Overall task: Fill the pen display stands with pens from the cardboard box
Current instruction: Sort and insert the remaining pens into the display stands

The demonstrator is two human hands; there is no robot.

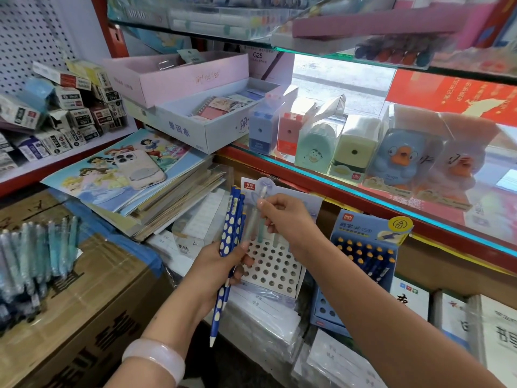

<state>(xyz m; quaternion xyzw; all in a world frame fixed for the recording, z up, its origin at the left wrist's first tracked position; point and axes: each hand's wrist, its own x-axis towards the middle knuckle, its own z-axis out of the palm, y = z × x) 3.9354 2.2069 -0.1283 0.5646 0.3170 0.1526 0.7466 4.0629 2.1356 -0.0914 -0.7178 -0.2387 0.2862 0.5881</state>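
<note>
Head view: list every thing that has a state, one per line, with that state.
left hand: gripping a bundle of blue pens
blue pens: held upright
right hand: pinching a pale pen
pale pen: above the white stand
white stand: mostly empty holes
blue stand: rows filled
phone: face down on books

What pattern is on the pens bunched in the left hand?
Dark blue pens with pale yellow oval spots and white tips, gripped by the left hand; head view.
</note>
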